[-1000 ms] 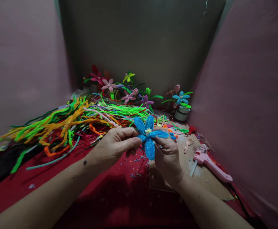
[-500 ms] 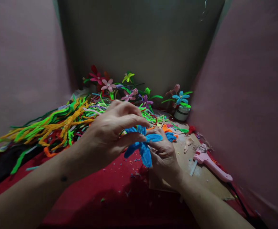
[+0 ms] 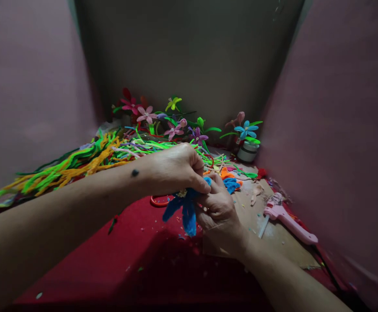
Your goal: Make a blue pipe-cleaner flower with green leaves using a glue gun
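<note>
A heap of pipe cleaners [image 3: 78, 162] lies far left. The left hand [image 3: 176, 169] pinches the blue pipe-cleaner flower [image 3: 182, 208] from above; the right hand [image 3: 219, 208] grips it from the right, petals hanging downward. A pink glue gun [image 3: 288, 223] lies right.

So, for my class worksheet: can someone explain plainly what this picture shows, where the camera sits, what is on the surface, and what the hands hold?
The camera sits on a person's head, looking down at their two bare hands. The left hand and right hand together grip a blue fuzzy pipe-cleaner flower. Beneath is a red cloth surface. Behind lies a heap of green, yellow and orange pipe cleaners, with finished pipe-cleaner flowers at the back. A pink glue gun rests on a brown cardboard sheet to the right.
</note>
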The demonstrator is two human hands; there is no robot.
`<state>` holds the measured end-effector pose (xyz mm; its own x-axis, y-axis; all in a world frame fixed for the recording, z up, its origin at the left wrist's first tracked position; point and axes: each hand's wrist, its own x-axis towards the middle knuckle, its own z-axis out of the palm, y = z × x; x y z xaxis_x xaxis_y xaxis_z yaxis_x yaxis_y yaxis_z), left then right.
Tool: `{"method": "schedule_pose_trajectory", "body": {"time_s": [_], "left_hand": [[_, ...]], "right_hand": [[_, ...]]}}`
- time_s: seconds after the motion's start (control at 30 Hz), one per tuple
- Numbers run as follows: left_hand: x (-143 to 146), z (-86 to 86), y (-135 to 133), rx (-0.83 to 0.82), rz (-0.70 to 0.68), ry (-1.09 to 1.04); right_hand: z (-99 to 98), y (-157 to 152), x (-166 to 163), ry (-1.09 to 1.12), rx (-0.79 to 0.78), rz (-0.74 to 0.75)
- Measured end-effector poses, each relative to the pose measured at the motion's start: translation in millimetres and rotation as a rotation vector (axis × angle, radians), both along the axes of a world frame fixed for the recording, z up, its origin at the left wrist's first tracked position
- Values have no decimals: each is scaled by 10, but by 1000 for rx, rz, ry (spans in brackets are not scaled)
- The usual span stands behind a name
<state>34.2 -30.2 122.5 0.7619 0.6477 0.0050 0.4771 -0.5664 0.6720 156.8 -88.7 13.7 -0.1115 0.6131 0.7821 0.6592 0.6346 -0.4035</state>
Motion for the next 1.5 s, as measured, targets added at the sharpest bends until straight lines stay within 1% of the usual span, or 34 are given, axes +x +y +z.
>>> {"method": "schedule_pose_trajectory", "body": {"time_s": [0.1,0.2,0.33,0.4,0.47,0.53,0.63,0.77,0.87,0.93,1.03,1.1,1.17,1.23,1.3,1.33,1.4,1.43,1.5], "left_hand": [[42,-12,17,25,11,-3],[13,39,46,39,1,-18],[-164,128,78,10,70,-196],[-266,109,100,-26,121,-264],[-343,30,124,-96,146,-271],[-387,-85,141,-206,135,-288],[-408,-254,130,-442,98,-393],[-389,-413,83,-708,99,-561],[-352,-509,81,-821,103,-618],[-327,-560,102,-830,99,-634],[-320,-571,139,-741,66,-591],[-342,-509,137,-571,79,-544],[-379,-408,101,-275,140,-520],[-415,-309,41,99,167,-498],[-434,-259,-20,408,60,-431],[-436,-259,-45,514,-18,-388],[-423,-300,-75,628,-144,-308],[-410,-334,-83,649,-170,-280],[-377,-402,-92,645,-164,-245]], "right_hand": [[-15,1,-3,-9,19,-27],[-14,1,20,46,18,-2],[8,-8,53,155,4,53],[11,-11,57,188,-9,73],[6,-10,53,219,-17,92],[-4,-6,46,256,-16,113],[-22,-3,34,308,-3,120],[-41,-6,20,409,-61,83],[-53,-10,15,446,-87,65],[-58,-11,19,433,-81,74],[-54,-10,31,402,-54,93],[-48,-8,41,386,-25,105],[-46,-4,50,379,-12,114],[-48,2,55,372,-15,115],[-51,6,56,359,-12,114],[-51,7,55,356,-2,115],[-51,3,52,347,15,121],[-50,0,51,344,15,123],[-49,-7,49,342,5,124]]}}
